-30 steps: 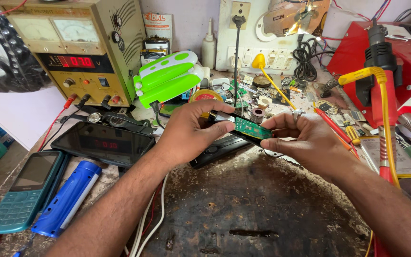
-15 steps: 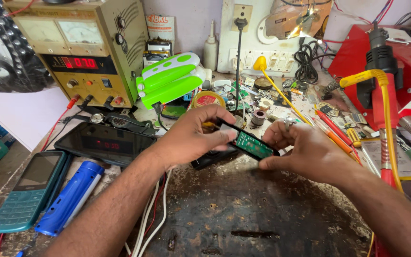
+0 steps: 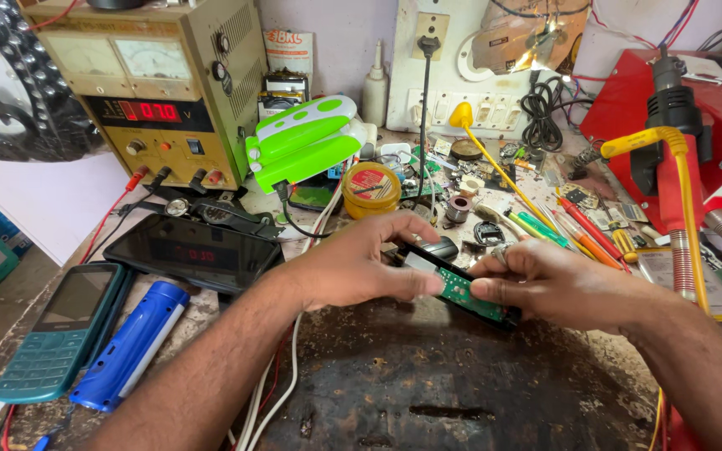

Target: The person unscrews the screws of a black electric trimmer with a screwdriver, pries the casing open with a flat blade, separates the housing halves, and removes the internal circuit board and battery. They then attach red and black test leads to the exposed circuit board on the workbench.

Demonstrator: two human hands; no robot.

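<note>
Now I see my left hand (image 3: 353, 271) and right hand (image 3: 545, 284) have lowered the green circuit board (image 3: 461, 292) toward the mat (image 3: 428, 384), both pinching its ends, thumbs pressing as if seating it.

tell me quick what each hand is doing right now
Left hand: closed on the near end of the green circuit board.
Right hand: fingers pinching the same board from the other side.
</note>
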